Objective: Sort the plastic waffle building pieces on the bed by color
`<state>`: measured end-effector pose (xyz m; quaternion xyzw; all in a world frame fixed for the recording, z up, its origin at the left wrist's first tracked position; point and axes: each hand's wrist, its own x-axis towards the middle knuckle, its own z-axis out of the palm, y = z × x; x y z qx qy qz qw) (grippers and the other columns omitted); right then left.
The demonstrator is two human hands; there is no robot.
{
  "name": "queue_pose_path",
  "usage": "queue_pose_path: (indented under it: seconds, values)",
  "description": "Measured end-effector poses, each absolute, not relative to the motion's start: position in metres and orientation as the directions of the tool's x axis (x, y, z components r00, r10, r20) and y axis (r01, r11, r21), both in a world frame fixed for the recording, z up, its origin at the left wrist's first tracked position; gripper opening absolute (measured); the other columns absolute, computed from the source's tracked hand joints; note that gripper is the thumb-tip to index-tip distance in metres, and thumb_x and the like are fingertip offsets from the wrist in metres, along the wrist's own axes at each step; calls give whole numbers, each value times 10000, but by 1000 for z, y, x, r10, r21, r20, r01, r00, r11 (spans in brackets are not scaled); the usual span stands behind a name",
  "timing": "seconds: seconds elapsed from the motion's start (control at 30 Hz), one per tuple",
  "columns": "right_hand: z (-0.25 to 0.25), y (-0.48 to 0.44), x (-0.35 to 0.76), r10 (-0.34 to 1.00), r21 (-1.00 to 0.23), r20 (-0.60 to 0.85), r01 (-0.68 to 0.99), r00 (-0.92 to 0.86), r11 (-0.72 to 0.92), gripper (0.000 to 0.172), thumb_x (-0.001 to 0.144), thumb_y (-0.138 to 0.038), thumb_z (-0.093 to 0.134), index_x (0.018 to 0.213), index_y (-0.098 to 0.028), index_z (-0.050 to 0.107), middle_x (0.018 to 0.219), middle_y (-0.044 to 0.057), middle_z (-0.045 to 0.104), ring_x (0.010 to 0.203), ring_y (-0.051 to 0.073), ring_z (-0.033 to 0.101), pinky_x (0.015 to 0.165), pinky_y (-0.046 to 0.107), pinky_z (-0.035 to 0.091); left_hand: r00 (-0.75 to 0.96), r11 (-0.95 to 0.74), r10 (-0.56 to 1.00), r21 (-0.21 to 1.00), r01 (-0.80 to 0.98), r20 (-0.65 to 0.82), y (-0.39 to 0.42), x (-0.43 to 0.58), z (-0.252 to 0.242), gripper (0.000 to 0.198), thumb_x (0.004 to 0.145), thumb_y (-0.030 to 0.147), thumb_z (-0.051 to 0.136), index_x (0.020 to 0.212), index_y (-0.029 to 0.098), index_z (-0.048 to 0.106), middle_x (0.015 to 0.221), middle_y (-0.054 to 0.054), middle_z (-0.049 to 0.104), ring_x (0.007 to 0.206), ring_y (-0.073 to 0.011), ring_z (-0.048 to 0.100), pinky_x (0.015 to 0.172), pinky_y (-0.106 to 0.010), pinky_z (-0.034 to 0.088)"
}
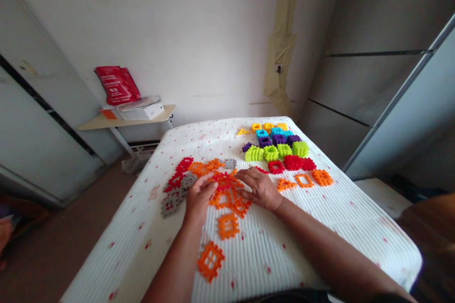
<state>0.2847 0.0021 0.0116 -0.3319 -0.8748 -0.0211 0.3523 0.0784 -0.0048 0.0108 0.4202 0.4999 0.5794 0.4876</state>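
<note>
A red interlocking plastic tile lies between my hands, over joined orange tiles. My left hand is at its left side, with thumb and forefinger closed on the edge. At the right side my right hand reaches over with bent fingers, thumb and fingertips at the red tile's edge. The fingers partly hide both contact points. Directly to the left are grey tiles, with red tiles beyond them. Closer to me lie two separate orange window tiles, one above the other.
Stacked tiles stand on the cloth-covered table at the right: yellow, blue, purple, green, red and orange. A side table with a red bag stands by the wall.
</note>
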Motion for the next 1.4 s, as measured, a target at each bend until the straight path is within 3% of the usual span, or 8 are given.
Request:
queue_pose_path:
  seconds: [0.1,0.2,0.37,0.57,0.67,0.8,1.0,1.4]
  values:
    - [12,-2,279,570,-245,621,558,-538,793,472,823,-348,579,1249,-171,480,1218,134,549,1043,236,505,868,387,436,-143,-29,990,989,-144,9,-14,86,9,549,582,266,710,1091,121,564,600,50,575,505,-62,481,513,-177,377]
    - [12,-5,275,572,-230,599,563,-561,794,511,794,-350,612,1256,-173,484,1224,134,547,1027,244,506,858,394,441,-117,-39,993,992,-123,25,-20,91,11,574,611,254,694,1145,139,518,665,34,607,583,-85,542,576,-190,424]
    - [15,-7,271,576,-200,567,580,-589,789,463,780,-283,628,1219,-171,529,1157,119,598,947,229,523,801,360,459,-66,-21,998,996,-86,16,-25,97,10,574,636,263,673,1169,146,497,651,36,600,575,-93,554,558,-191,436]
    - [33,0,297,605,-161,512,624,-610,765,387,787,-207,607,1171,-194,564,1169,84,610,978,216,526,858,362,439,-81,-89,993,996,18,90,-27,98,6,526,666,314,655,1148,146,529,686,11,623,602,-109,572,579,-208,460]
    - [46,7,337,707,-157,486,745,-514,649,384,762,-165,610,1144,-191,574,1152,70,618,998,218,527,868,356,433,-107,-142,983,985,95,152,-27,96,3,437,685,309,632,1090,157,572,716,8,628,621,-112,575,596,-209,465]
    - [51,14,385,887,-157,317,904,-335,397,326,745,-194,620,1071,-210,614,1032,48,663,943,219,547,798,314,450,-80,-150,984,981,125,161,-23,94,-3,363,678,304,628,1006,148,615,730,-4,639,636,-124,578,601,-218,470]
    - [46,20,395,949,-162,177,944,-260,288,304,727,-185,619,1024,-247,640,1005,30,669,983,201,556,810,270,432,-76,-144,985,980,139,156,-19,92,-9,328,664,318,630,942,143,640,728,-14,648,653,-143,591,601,-230,477]
    - [35,27,400,927,-123,242,939,-286,321,265,729,-163,619,981,-244,641,908,43,680,920,213,581,766,294,452,-95,-133,985,983,125,145,-20,93,-6,305,643,327,650,897,159,669,771,-34,686,699,-168,627,643,-249,497]
